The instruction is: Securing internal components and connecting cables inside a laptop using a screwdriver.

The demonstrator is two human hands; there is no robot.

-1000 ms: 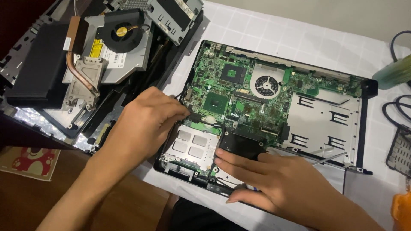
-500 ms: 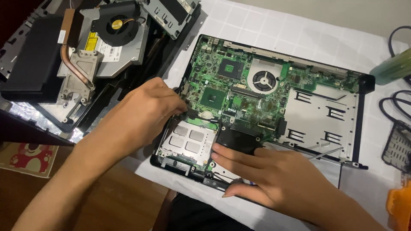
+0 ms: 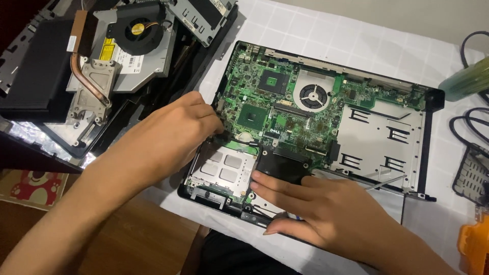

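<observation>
An opened laptop base (image 3: 430,102) lies on a white checked cloth, its green motherboard (image 3: 275,102) and round fan opening (image 3: 311,95) exposed. My left hand (image 3: 168,132) reaches to the board's left edge, fingertips pinched at a small part there; what they grip is hidden. My right hand (image 3: 326,209) lies flat on the base's front edge, fingers resting by a black module (image 3: 282,164) beside a silver card-slot frame (image 3: 221,165). A thin metal screwdriver shaft (image 3: 384,182) shows just past the right hand.
Removed parts are stacked at the upper left: a fan with copper heat pipe (image 3: 97,66), a silver optical drive (image 3: 145,63) and a black panel (image 3: 35,71). A green bottle (image 3: 466,81), black cables (image 3: 468,127) and an orange object (image 3: 476,244) sit at the right.
The view has shifted slightly. My left hand has moved a little up and right onto the board's left edge. My right hand stays on the front edge.
</observation>
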